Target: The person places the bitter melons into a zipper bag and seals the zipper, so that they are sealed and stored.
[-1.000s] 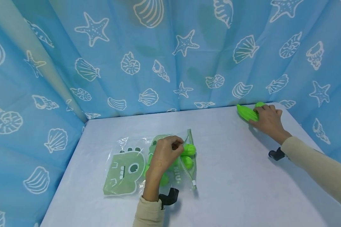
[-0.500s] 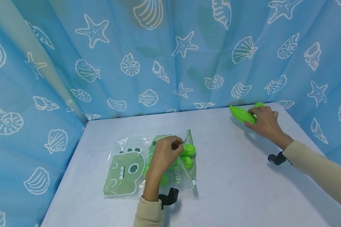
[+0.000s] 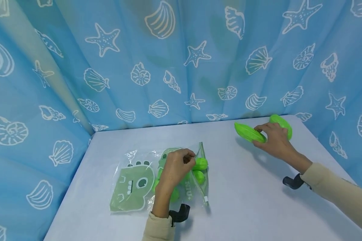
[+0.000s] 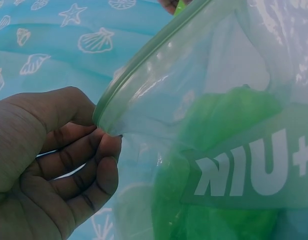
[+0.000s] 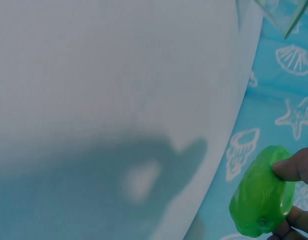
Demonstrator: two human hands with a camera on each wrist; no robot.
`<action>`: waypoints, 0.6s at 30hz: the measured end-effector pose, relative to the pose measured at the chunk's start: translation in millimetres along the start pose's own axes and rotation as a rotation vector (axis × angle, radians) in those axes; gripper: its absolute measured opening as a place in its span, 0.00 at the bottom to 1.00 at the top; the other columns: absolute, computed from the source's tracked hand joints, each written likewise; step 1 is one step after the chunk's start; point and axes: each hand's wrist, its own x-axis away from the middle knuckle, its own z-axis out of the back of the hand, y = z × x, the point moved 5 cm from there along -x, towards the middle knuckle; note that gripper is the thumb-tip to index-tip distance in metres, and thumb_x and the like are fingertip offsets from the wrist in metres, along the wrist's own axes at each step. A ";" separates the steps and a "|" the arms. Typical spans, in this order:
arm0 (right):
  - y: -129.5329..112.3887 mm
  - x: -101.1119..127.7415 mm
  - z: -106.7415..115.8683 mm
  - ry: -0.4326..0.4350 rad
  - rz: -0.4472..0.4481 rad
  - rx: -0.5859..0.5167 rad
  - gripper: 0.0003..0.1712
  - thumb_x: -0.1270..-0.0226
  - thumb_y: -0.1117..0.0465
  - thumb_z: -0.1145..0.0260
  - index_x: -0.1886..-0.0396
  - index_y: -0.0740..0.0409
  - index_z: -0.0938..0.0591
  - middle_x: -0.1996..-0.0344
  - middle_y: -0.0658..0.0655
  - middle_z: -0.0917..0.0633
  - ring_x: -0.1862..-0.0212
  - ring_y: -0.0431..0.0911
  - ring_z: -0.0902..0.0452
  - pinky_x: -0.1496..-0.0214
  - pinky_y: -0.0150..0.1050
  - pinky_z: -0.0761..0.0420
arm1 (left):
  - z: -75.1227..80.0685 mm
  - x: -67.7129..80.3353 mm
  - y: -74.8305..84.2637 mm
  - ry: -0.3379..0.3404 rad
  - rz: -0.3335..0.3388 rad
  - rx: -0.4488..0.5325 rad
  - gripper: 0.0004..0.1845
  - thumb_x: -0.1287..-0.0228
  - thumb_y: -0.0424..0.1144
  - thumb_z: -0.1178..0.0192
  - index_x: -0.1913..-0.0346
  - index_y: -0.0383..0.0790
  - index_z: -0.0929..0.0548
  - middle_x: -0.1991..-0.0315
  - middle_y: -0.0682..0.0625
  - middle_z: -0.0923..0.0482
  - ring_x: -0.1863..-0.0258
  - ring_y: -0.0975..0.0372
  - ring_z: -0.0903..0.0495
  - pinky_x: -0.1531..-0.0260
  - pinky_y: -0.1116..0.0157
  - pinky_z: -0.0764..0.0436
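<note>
My left hand (image 3: 175, 169) pinches the rim of a clear zip bag (image 3: 132, 189) between thumb and fingertips; the left wrist view shows the green zip edge (image 4: 144, 55) in that pinch. The bag lies on the table with its mouth parted to the right. Several bright green toy vegetables (image 3: 200, 163) are inside, some hidden by my hand. At the table's far right, my right hand (image 3: 276, 142) grips a long, ridged, pointed green toy vegetable (image 3: 247, 132), its thumb and fingers on opposite sides in the right wrist view. A second rounded green toy vegetable (image 3: 283, 124) lies just behind that hand.
A white cloth covers the table (image 3: 229, 207). Blue curtains (image 3: 114, 67) with shell and starfish prints stand along its back and sides. The bag carries a green dinosaur print (image 3: 132, 187) and a white slider (image 3: 205, 198) at its near corner.
My right hand has moved left with the pointed green toy vegetable, away from the other one, more of which now shows. My left hand has stayed at the bag's rim.
</note>
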 end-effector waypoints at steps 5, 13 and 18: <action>-16.9 8.1 -2.2 0.004 0.057 -0.027 0.27 0.57 0.56 0.25 0.55 0.59 0.20 0.56 0.59 0.23 0.48 0.57 0.36 0.60 0.55 0.44 | -0.4 0.8 0.7 0.001 -0.006 -0.001 0.09 0.44 0.34 0.44 0.62 0.39 0.16 0.72 0.55 0.20 0.75 0.69 0.24 0.74 0.73 0.25; -47.4 14.9 -0.4 -0.032 0.096 -0.098 0.27 0.56 0.57 0.26 0.52 0.54 0.21 0.55 0.55 0.23 0.50 0.52 0.36 0.60 0.51 0.46 | 2.9 1.2 0.8 0.021 -0.009 0.004 0.09 0.44 0.34 0.44 0.62 0.39 0.16 0.73 0.55 0.20 0.76 0.68 0.25 0.75 0.72 0.25; -60.2 24.9 -4.7 -0.085 0.117 -0.131 0.26 0.54 0.55 0.27 0.52 0.51 0.22 0.55 0.51 0.23 0.49 0.49 0.36 0.61 0.48 0.47 | 1.1 1.9 -0.9 0.008 -0.005 0.015 0.09 0.44 0.33 0.44 0.62 0.39 0.16 0.73 0.56 0.21 0.76 0.68 0.25 0.75 0.73 0.25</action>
